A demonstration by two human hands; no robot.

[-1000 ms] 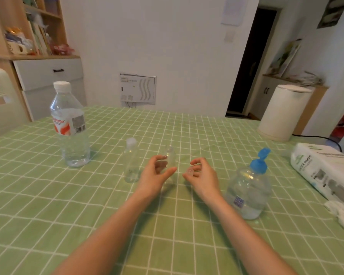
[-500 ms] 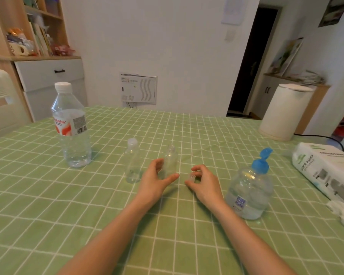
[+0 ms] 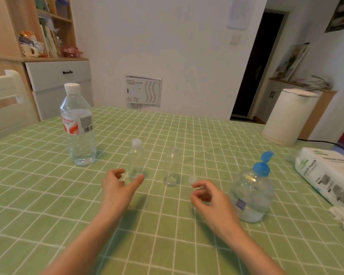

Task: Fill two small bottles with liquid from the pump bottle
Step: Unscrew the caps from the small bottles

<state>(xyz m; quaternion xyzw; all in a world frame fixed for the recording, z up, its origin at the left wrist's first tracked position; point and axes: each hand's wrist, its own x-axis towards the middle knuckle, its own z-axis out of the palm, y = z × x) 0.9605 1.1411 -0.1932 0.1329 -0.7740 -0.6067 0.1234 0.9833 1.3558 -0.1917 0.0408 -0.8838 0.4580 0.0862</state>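
Two small bottles stand upright in the middle of the desk [image 3: 48, 195], long axes vertical, necks pointing straight up. The left small bottle [image 3: 135, 163] wears a pale cap. The right small bottle [image 3: 170, 169] stands just beside it, a gap between them, and its clear top is hard to read.

Over to the hands. The left hand [image 3: 116, 187] sits at the near side of the left small bottle, grip wide. Its fingers curve loosely to the bottle's left and its thumb stretches across in front of the base. Whether it touches the plastic cannot be told.

The right hand [image 3: 211, 199] is near and to the right of the right small bottle. Its grip is narrow, fingers curled in, and a tiny clear cap [image 3: 193, 178] is pinched at the fingertips.

Right beside that hand stands the pump bottle [image 3: 250, 195], squat, upright and partly filled with clear liquid. Its blue pump head [image 3: 262, 167] angles its spout up and away to the far right.

Far left on the green checked cloth, a tall water bottle [image 3: 78, 132] stands capped. A tissue pack [image 3: 326, 175] lies at the right edge, and a white canister [image 3: 286, 118] stands beyond it at the far right.
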